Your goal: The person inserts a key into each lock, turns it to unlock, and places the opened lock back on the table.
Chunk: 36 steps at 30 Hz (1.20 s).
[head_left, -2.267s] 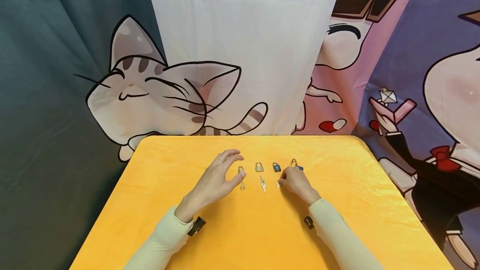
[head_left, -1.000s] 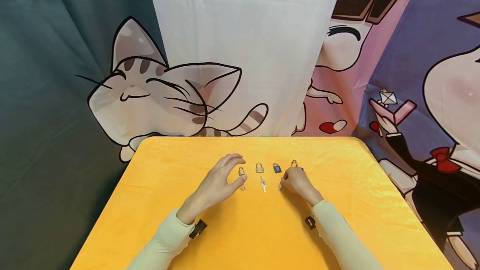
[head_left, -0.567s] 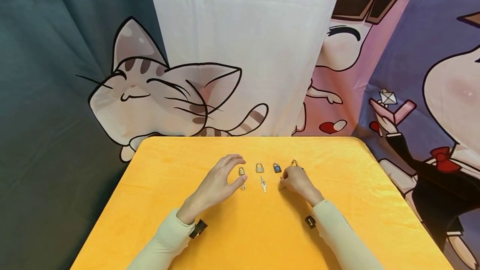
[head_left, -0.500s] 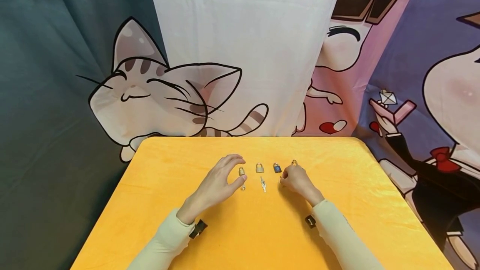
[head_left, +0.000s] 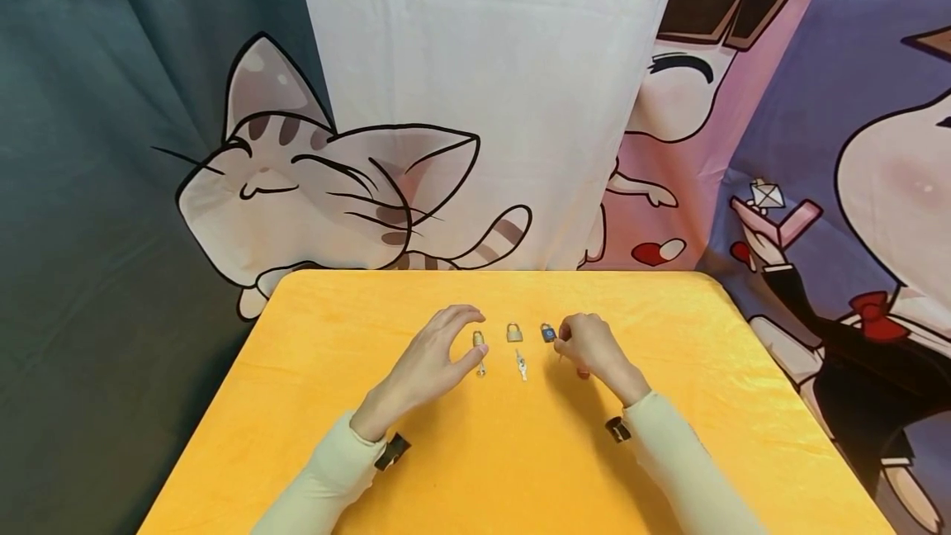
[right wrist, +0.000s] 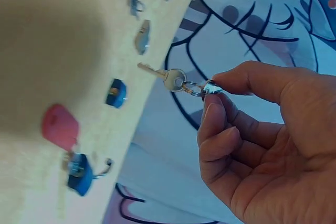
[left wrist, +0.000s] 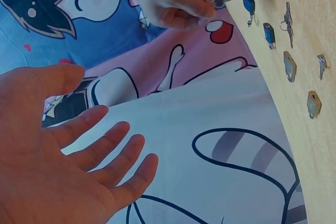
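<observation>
The right hand (right wrist: pixel 273 129) pinches a ring of keys (right wrist: pixel 173 80) between thumb and fingers, raised above the table; one key points outward. Under it, in the right wrist view, are a blue padlock (right wrist: pixel 116 93) and another blue padlock (right wrist: pixel 80 174), its shackle swung out, with a red tag (right wrist: pixel 60 126) beside it. The left hand (head_left: pixel 423 357) hovers with fingers spread and slightly bent, holding nothing, beside a small brass padlock (head_left: pixel 479 338). A larger brass padlock (head_left: pixel 514 333) lies between the hands, with keys (head_left: pixel 522 365) in front of it.
A yellow cloth covers the table (head_left: pixel 461 469). More keys (head_left: pixel 481 370) lie in front of the small brass padlock. Behind the table hangs a printed curtain (head_left: pixel 490 40) with a cartoon cat and figures.
The right hand has lifted slightly with the keys from the table, and a red thing now shows beneath it. The left hand has stayed nearly still.
</observation>
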{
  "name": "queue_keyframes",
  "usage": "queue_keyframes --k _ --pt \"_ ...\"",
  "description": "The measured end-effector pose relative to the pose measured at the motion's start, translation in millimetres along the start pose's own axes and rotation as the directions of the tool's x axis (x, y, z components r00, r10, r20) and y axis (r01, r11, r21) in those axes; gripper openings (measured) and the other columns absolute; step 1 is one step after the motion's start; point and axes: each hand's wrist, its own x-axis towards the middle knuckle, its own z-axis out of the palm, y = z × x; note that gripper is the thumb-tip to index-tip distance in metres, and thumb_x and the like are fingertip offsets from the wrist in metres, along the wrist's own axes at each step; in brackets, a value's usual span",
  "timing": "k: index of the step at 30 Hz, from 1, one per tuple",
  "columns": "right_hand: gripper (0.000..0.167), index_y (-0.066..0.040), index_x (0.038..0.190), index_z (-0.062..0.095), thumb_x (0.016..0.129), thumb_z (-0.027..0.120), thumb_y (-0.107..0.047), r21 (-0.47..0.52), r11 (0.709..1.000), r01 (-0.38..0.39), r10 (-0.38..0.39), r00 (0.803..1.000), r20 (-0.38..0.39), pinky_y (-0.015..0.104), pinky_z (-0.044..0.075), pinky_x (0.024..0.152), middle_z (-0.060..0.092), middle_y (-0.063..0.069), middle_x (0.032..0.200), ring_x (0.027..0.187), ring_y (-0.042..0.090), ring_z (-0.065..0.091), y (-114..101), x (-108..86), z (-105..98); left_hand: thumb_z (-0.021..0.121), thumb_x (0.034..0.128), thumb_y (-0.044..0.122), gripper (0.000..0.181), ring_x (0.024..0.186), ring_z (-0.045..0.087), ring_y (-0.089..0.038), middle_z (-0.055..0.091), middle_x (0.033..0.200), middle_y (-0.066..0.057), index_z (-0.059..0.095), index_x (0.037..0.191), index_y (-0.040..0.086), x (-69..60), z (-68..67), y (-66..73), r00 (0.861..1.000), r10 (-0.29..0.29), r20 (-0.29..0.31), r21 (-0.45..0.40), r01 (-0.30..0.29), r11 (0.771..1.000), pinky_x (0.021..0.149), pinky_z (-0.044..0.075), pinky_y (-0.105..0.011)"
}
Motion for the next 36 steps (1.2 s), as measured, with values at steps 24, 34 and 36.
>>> queue_keyframes --k 24,34,36 --pt "0.011 -0.009 0.079 0.068 0.086 0.074 -0.015 -0.098 0.964 0.247 -0.260 0.954 -0.149 0.024 0.045 0.053 0.062 -0.003 0.065 0.054 0.008 0.052 -64 -26.9 -57 0.061 0.0963 0.038 0.041 0.128 0.054 -0.018 0.057 0.135 0.004 0.056 0.132 0.020 4.5 0.5 5.3 0.999 -0.004 -0.032 0.006 0.004 1.000 0.104 0.048 -0.042" --pt "0.009 -0.009 0.080 0.068 0.084 0.074 -0.014 -0.162 0.917 0.365 -0.393 0.893 -0.217 0.022 0.047 0.056 0.062 -0.005 0.067 0.055 0.003 0.050 -93 -50.8 -74 0.061 0.0967 0.036 0.037 0.113 0.061 -0.017 0.064 0.123 0.003 0.058 0.129 0.018 6.7 0.6 10.3 0.998 0.020 -0.061 -0.032 -0.022 0.999 0.094 0.052 -0.039" --pt "0.008 -0.009 0.081 0.068 0.085 0.074 -0.014 -0.170 0.909 0.381 -0.412 0.883 -0.225 0.021 0.047 0.056 0.061 -0.005 0.068 0.055 0.003 0.050 -98 -55.5 -77 0.061 0.0972 0.036 0.036 0.112 0.061 -0.015 0.065 0.121 0.003 0.059 0.128 0.017 7.2 0.1 11.9 0.997 0.031 -0.075 -0.047 -0.034 0.998 0.094 0.052 -0.039"
